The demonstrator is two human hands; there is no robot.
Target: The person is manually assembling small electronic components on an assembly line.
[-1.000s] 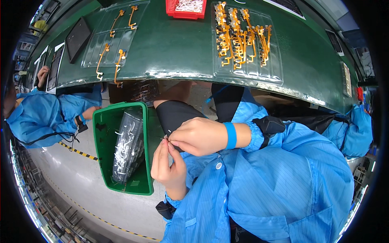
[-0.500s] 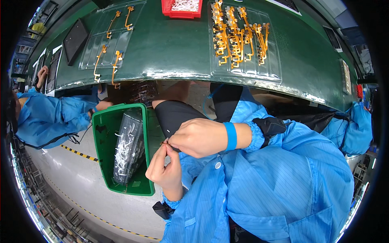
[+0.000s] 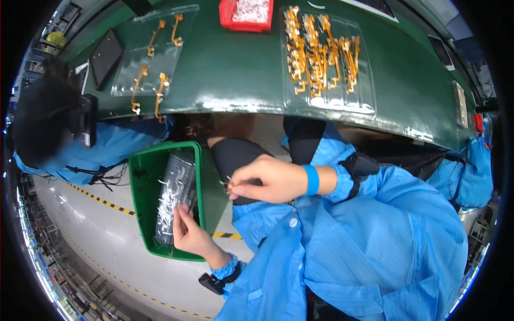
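Note:
My left hand (image 3: 194,235) is over the green bin (image 3: 201,176), its thumb and fingertips pinched together; anything between them is too small to make out. Inside the bin lie clear plastic trays (image 3: 176,187) scattered with small white strips. Above my lap, right of the bin, my right hand (image 3: 267,179) pinches a small brownish strip (image 3: 227,184) with pale ends, mostly hidden by the fingers. On the green table, orange flex cables (image 3: 321,53) lie crowded in a clear tray at the right, and several more flex cables (image 3: 140,80) are spread on a clear tray at the left.
A red box (image 3: 247,24) of white pieces stands at the table's far side. A black flat panel (image 3: 105,59) lies at the left. Another person in blue (image 3: 107,144) leans in beside the bin, head low. The table's front edge (image 3: 241,107) runs beyond my knees.
My hands have parted: the left has moved left and down over the bin, while the right stays above my lap with the strip. The other person has leaned into view at the left.

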